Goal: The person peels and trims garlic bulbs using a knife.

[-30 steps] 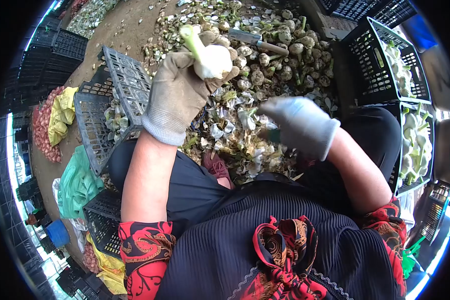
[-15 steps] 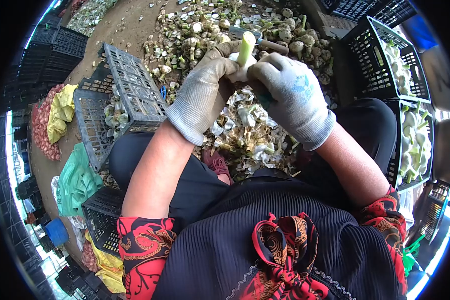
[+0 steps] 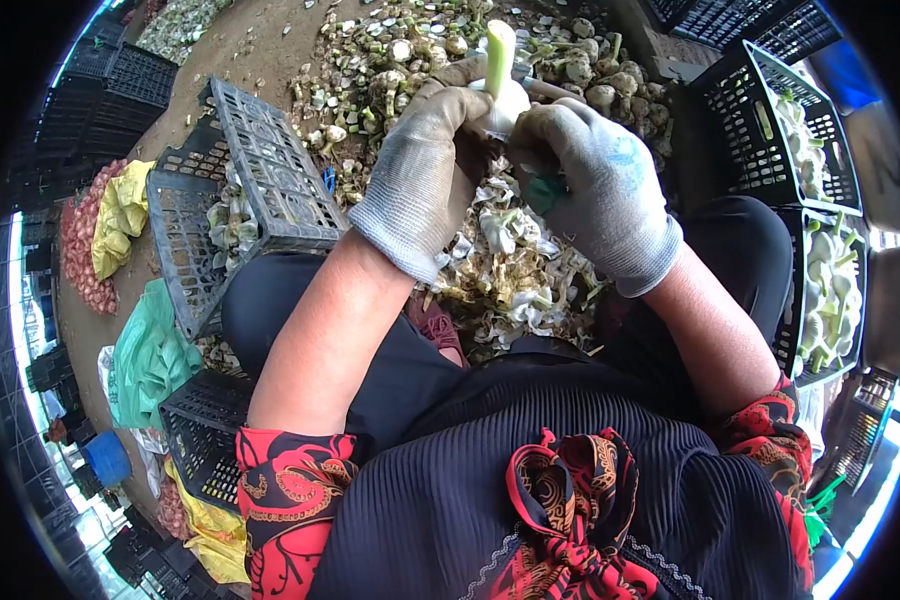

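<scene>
A white garlic bulb (image 3: 508, 105) with a thick green cut stem is held up in front of me, stem pointing upward. My left hand (image 3: 425, 165), in a grey-white knit glove, is closed around the bulb's left side. At the bulb's lower right edge is my right hand (image 3: 605, 175), gloved the same way, its fingers curled and pinched. What lies between those fingertips is hidden. A green patch shows at the right palm. Beneath both hands is a heap of peeled garlic skins (image 3: 515, 265). Behind the bulb, a wooden-handled tool (image 3: 550, 90) is partly covered.
Untrimmed garlic bulbs (image 3: 620, 85) lie piled ahead. On my right stand a black crate (image 3: 735, 140) and another crate (image 3: 795, 290), both holding white garlic. A tilted grey crate (image 3: 280, 165) is at my left, near a green bag (image 3: 150, 355) and a blue tub (image 3: 107, 458).
Both hands have shifted slightly right, and the bulb has risen a little. My right fingers have slid down to the bulb's lower right edge, showing more of the bulb.
</scene>
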`<action>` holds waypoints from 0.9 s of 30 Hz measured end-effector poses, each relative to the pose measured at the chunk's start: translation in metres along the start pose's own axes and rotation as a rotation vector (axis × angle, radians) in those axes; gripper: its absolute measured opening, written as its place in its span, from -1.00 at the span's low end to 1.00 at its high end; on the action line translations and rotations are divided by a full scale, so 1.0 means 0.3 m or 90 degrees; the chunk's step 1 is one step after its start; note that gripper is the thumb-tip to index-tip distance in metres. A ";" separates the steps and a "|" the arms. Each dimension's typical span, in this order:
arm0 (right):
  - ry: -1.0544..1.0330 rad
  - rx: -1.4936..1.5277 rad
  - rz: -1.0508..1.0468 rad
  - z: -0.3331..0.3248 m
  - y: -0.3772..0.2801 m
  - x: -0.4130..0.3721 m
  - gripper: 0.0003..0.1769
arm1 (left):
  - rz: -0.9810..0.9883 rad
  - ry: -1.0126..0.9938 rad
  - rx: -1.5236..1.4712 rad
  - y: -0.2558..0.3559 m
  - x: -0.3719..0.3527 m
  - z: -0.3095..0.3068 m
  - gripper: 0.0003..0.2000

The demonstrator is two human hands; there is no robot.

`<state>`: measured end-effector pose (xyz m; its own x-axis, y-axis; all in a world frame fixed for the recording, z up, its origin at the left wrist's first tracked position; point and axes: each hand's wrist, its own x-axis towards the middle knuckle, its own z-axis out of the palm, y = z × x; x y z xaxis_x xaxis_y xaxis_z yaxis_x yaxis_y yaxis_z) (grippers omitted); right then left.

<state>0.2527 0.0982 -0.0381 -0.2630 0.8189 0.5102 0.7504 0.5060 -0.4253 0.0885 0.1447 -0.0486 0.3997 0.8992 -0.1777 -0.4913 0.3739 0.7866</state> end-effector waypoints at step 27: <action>0.031 0.061 0.018 0.027 -0.040 0.018 -0.62 | 0.060 0.060 0.014 0.061 -0.041 -0.034 -0.79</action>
<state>0.2372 0.0988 -0.0363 -0.2113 0.8205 0.5312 0.6949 0.5083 -0.5086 0.0668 0.1429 -0.0382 0.2782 0.9477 -0.1562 -0.5058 0.2828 0.8150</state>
